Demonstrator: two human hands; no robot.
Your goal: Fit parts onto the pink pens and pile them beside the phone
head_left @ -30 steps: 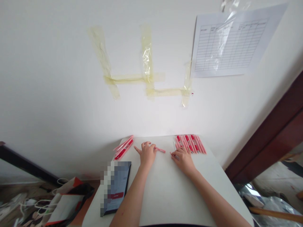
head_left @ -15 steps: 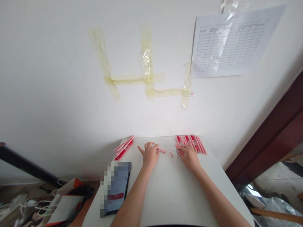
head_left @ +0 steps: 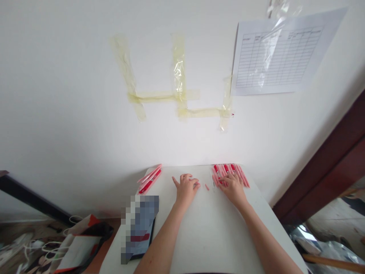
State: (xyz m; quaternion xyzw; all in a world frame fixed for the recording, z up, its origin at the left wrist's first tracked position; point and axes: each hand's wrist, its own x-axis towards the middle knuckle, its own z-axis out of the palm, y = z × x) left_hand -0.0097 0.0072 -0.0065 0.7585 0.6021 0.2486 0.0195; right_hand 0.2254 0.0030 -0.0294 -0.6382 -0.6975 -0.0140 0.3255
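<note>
My left hand (head_left: 186, 190) is palm down near the table's far edge, little finger stretched out to the left. Its thumb and forefinger close around a pink pen barrel (head_left: 197, 183), mostly covered by the hand. My right hand (head_left: 235, 189) rests with fingers apart on the front of a row of pink pens (head_left: 242, 176), some with red parts; its fingertips hide what they touch. Between the hands lie a small pink pen piece (head_left: 207, 187) and a thin whitish refill (head_left: 212, 182), the refill just left of my right hand.
More pink and red pens (head_left: 150, 180) lie in a pile at the far left of the white table (head_left: 216, 236). A tablet-like device (head_left: 144, 243), partly blurred out, sits at the left edge. Behind rises a wall (head_left: 188, 144) with tape and a paper form (head_left: 273, 61).
My left hand has shifted slightly right and now covers most of the barrel that stuck out before. My right hand has moved right, away from the refill, over the pens.
</note>
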